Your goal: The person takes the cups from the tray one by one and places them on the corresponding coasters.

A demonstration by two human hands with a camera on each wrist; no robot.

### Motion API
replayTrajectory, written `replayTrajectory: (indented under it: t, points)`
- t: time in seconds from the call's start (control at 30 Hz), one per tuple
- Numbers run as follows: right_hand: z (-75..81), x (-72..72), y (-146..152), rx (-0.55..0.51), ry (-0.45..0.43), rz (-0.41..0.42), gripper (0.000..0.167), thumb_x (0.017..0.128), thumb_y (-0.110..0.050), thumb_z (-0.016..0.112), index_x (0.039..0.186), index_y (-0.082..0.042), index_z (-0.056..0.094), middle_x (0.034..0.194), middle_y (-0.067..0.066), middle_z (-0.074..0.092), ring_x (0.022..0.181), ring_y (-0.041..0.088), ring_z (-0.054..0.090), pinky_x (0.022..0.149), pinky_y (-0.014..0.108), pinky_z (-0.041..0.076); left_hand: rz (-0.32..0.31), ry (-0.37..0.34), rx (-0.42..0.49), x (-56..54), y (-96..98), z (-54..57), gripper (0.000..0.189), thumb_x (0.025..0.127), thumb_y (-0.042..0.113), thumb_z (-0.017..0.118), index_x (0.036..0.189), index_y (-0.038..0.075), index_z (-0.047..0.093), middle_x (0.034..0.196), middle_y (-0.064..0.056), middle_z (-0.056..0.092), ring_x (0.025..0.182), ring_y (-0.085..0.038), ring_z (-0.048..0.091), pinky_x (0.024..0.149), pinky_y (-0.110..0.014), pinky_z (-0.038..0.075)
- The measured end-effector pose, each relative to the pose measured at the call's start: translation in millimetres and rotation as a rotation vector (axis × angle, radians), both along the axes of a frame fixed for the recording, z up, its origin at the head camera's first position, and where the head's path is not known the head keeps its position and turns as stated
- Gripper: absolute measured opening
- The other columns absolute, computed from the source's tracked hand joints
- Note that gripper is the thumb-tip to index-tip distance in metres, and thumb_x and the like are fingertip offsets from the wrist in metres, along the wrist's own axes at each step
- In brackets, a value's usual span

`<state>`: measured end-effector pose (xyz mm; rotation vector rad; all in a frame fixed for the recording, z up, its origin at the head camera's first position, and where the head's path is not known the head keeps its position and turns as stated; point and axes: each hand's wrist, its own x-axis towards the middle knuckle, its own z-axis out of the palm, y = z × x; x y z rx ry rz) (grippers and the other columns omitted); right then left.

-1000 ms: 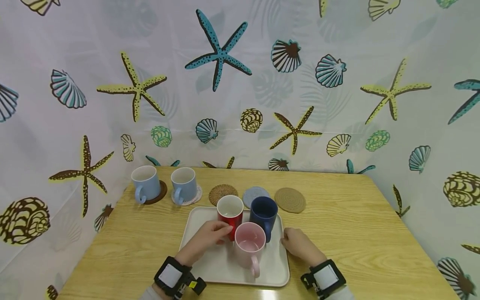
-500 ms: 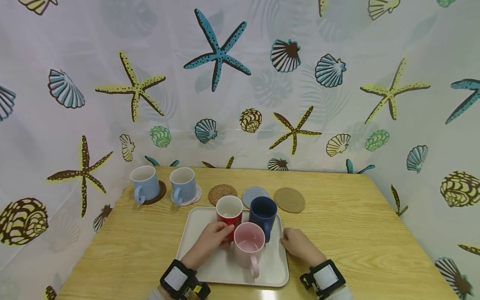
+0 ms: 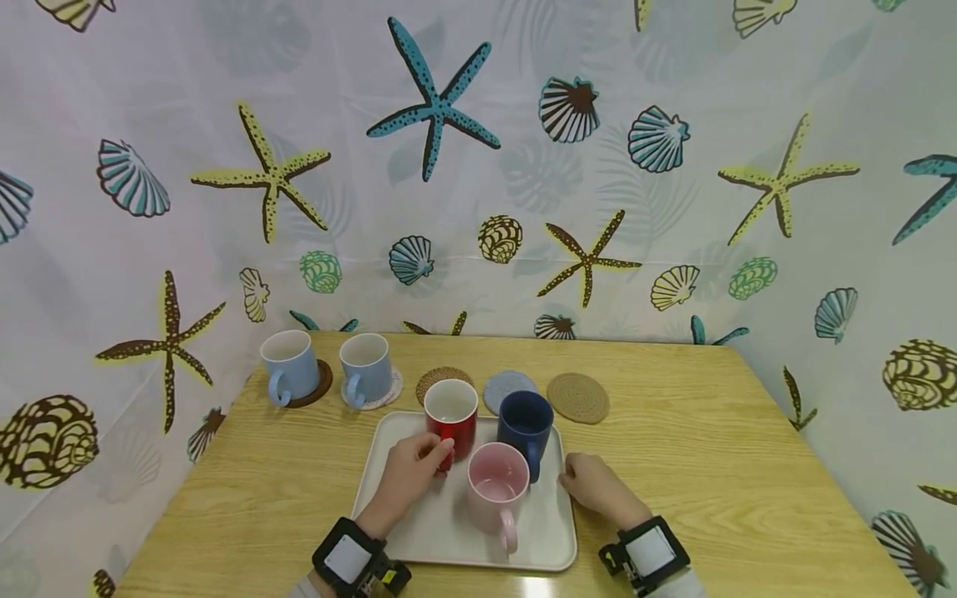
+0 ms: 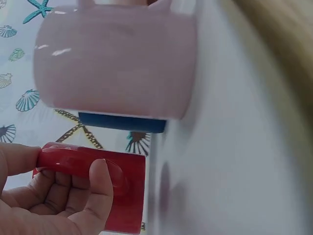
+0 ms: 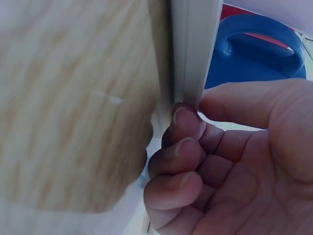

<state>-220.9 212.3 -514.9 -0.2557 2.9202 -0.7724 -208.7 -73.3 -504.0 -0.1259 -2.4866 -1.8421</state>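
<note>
My left hand (image 3: 409,472) pinches the handle of a red mug (image 3: 462,430) with a white inside. In the left wrist view, thumb and fingers curl round that handle, and the mug's base seems just off the tray. A pink mug (image 3: 497,490) stands on the white tray (image 3: 419,531), its handle toward me. Behind it stands a dark blue mug (image 3: 526,423). At the tray's right edge is my right hand (image 3: 598,490). In the right wrist view, its thumb and curled fingers pinch the tray's rim (image 5: 195,54).
Two light blue mugs stand at the back left, one (image 3: 292,365) on a dark brown coaster, the other (image 3: 366,370) on a pale one. Behind the tray lie a brown woven coaster (image 3: 434,376), a grey-blue coaster (image 3: 499,387) and a tan coaster (image 3: 578,398).
The red mug has shifted back and slightly left in my left hand, apart from the pink mug. My right hand stays at the tray's edge.
</note>
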Motion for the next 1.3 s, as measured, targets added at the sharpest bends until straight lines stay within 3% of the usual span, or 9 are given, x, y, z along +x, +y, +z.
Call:
replayTrajectory:
  t: [0.2, 0.5, 0.67, 0.9, 1.1, 1.3]
  points:
    - [-0.3, -0.1, 2, -0.004, -0.007, -0.002, 0.020, 0.089, -0.004, 0.061, 0.071, -0.005, 0.052, 0.062, 0.000, 0.041, 0.058, 0.014, 0.042, 0.052, 0.024, 0.031, 0.030, 0.039, -0.015, -15.9, -5.8, 15.4, 0.025, 0.095, 0.026, 0.064, 0.086, 0.002, 0.066, 0.080, -0.010, 0.066, 0.071, -0.015, 0.062, 0.067, -0.026, 0.059]
    - [-0.3, 2.3, 0, -0.012, -0.015, -0.003, 0.020, 0.089, -0.004, 0.060, 0.071, -0.005, 0.052, 0.062, 0.001, 0.042, 0.057, 0.014, 0.042, 0.051, 0.024, 0.032, 0.067, 0.104, -0.023, -58.1, -13.5, 26.5, 0.026, 0.097, 0.024, 0.061, 0.087, 0.001, 0.066, 0.083, -0.013, 0.066, 0.073, -0.017, 0.061, 0.069, -0.030, 0.060]
    - [-2.0, 3.1, -1, -0.016, -0.019, -0.005, 0.020, 0.089, -0.004, 0.061, 0.071, -0.005, 0.052, 0.062, 0.000, 0.042, 0.057, 0.014, 0.042, 0.051, 0.024, 0.032, 0.079, 0.056, 0.004, -74.5, -15.8, 22.0, 0.028, 0.098, 0.026, 0.059, 0.089, 0.000, 0.065, 0.087, -0.015, 0.065, 0.075, -0.018, 0.062, 0.074, -0.036, 0.061]
    - [-1.9, 3.7, -1, -0.022, -0.019, -0.005, 0.021, 0.089, -0.004, 0.061, 0.070, -0.006, 0.051, 0.061, 0.000, 0.041, 0.056, 0.013, 0.041, 0.050, 0.023, 0.031, 0.085, 0.020, 0.010, -91.8, -15.5, 2.6, 0.028, 0.098, 0.026, 0.059, 0.088, 0.000, 0.065, 0.090, -0.014, 0.065, 0.080, -0.018, 0.062, 0.072, -0.032, 0.060]
    - [-2.9, 2.5, -1, -0.017, -0.018, -0.004, 0.021, 0.089, -0.005, 0.061, 0.070, -0.006, 0.051, 0.061, 0.000, 0.041, 0.056, 0.013, 0.041, 0.050, 0.024, 0.032, 0.078, 0.000, -0.017, -97.6, -15.9, -7.8, 0.028, 0.098, 0.027, 0.059, 0.088, 0.001, 0.064, 0.091, -0.012, 0.064, 0.082, -0.019, 0.062, 0.072, -0.031, 0.059]
    - [-1.7, 2.7, 1, -0.021, -0.016, -0.010, 0.020, 0.089, -0.005, 0.060, 0.071, -0.005, 0.052, 0.062, 0.000, 0.041, 0.056, 0.013, 0.042, 0.050, 0.024, 0.032, 0.065, 0.014, -0.060, -97.6, -14.5, -7.5, 0.027, 0.098, 0.026, 0.059, 0.090, 0.001, 0.066, 0.090, -0.013, 0.066, 0.079, -0.019, 0.060, 0.071, -0.030, 0.058]
